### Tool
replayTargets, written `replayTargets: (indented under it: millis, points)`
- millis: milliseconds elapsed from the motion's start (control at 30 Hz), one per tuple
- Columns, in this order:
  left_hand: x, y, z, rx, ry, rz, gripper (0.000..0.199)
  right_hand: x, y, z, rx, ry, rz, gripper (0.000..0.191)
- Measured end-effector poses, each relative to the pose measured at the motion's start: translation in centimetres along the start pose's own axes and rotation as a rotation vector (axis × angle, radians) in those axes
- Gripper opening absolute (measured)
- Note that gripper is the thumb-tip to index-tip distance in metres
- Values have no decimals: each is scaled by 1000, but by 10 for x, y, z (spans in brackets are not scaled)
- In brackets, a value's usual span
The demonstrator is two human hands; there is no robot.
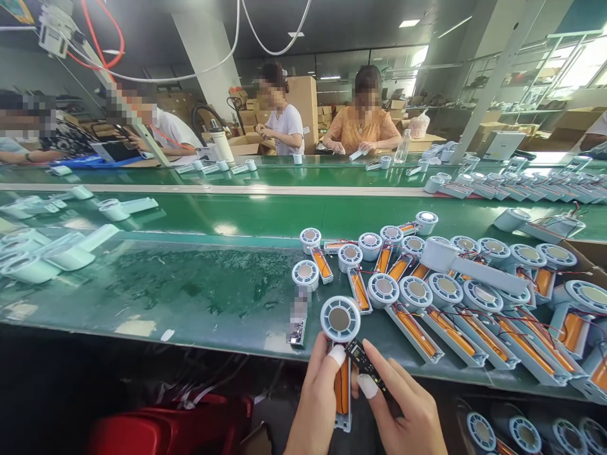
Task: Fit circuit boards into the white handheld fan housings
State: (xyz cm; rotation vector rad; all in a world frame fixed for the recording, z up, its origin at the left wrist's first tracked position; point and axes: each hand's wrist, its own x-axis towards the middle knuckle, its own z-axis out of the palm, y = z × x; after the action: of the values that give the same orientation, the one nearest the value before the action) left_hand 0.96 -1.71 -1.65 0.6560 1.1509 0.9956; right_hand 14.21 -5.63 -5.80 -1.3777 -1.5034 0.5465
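My left hand (pixel 317 385) is closed around a pale blue handheld fan body (pixel 340 319), its round head pointing up and away from me. An orange battery (pixel 341 385) shows in the fan's open handle. Between the thumb and fingers of my right hand (pixel 398 398) is a small black circuit board (pixel 364 363), tilted beside the handle; whether it touches the handle I cannot tell. White covers wrap both thumb tips. Just beyond my hands, another fan unit (pixel 305 275) lies with a circuit board (pixel 297 332) at its handle end.
Many open fan bodies with batteries and red wires (pixel 446 291) crowd the bench to my right. Closed pale fans (pixel 71 249) lie at the left. Past the green belt (pixel 265 212), several people sit working. A red stool (pixel 175 426) stands below the bench edge.
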Motion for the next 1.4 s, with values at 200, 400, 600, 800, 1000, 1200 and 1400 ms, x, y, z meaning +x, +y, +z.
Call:
replayTargets:
  millis: [200,400,600,800,1000,1200,1400]
  points:
    - [1,3,3,-206,-100,26,38,1,5,-6,-105,1,-198,47]
    - [-3,5,8,-142,-6,7,60,6,6,-13,-209,-45,-391,59]
    - [-5,6,11,-121,47,4,62,7,-1,-15,-245,-62,-394,61]
    - [-4,3,8,104,178,81,44,0,-7,-3,-353,17,-243,57]
    - [-4,-9,12,56,165,145,50,3,-6,9,-350,51,-147,49]
    - [-11,-14,26,227,239,201,53,1,-4,19,-293,36,-124,51]
    - [-14,-8,30,278,215,169,54,4,-7,11,-396,-122,-200,75]
